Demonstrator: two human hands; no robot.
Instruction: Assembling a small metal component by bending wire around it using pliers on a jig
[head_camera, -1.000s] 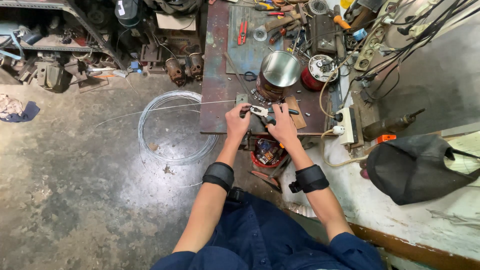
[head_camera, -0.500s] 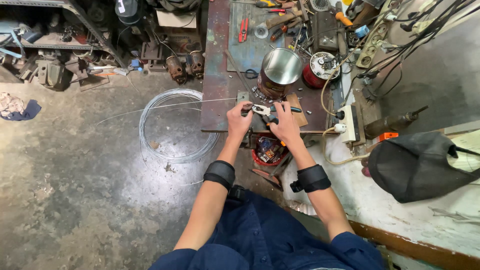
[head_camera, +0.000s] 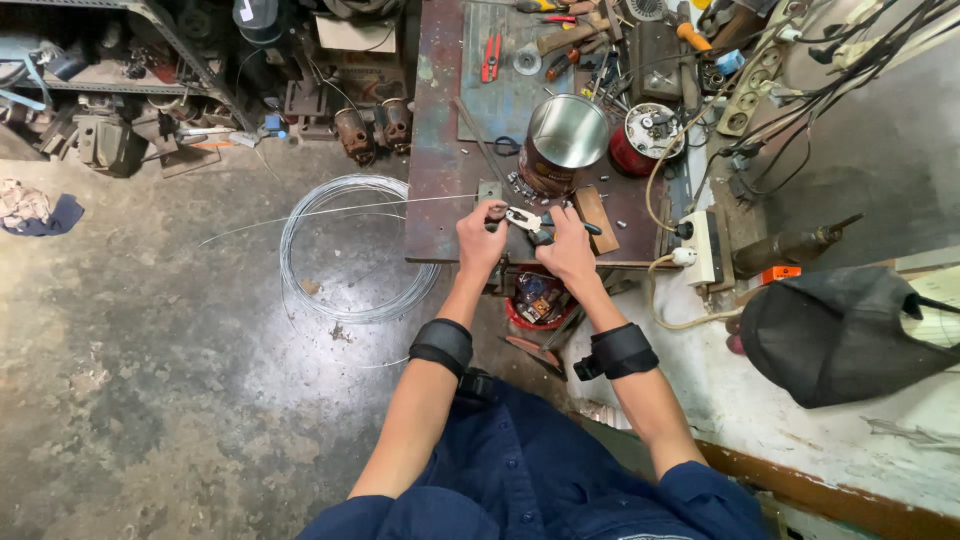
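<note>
Gripping a pair of pliers (head_camera: 527, 222) at the near edge of the table (head_camera: 440, 170), the right hand (head_camera: 566, 250) has its grip closed around the handles, which point to the right. The pliers' metal head points left, toward the left hand (head_camera: 482, 240), whose fingers are pinched shut on a thin steel wire (head_camera: 330, 211) right beside the pliers' head; whether the head actually bites the wire is too small to tell. From that pinch the wire runs out leftward over the table edge and across the floor, passing over a round wire coil (head_camera: 350, 250) lying on the concrete floor (head_camera: 150, 380) just left of the table.

Both forearms wear black wrist bands (head_camera: 441, 345), and dark blue sleeves and clothing fill the bottom of the view.

Just behind the hands stands an open metal can (head_camera: 562, 140), with a red round tin (head_camera: 640, 140) beside it on the right and a small wooden block (head_camera: 597, 218) near the right hand. Farther back lie red-handled pliers (head_camera: 490, 57) and other hand tools. A white power strip (head_camera: 704, 248) sits at the table's right edge, and a black bag (head_camera: 840, 335) rests on the pale ledge to the right.
</note>
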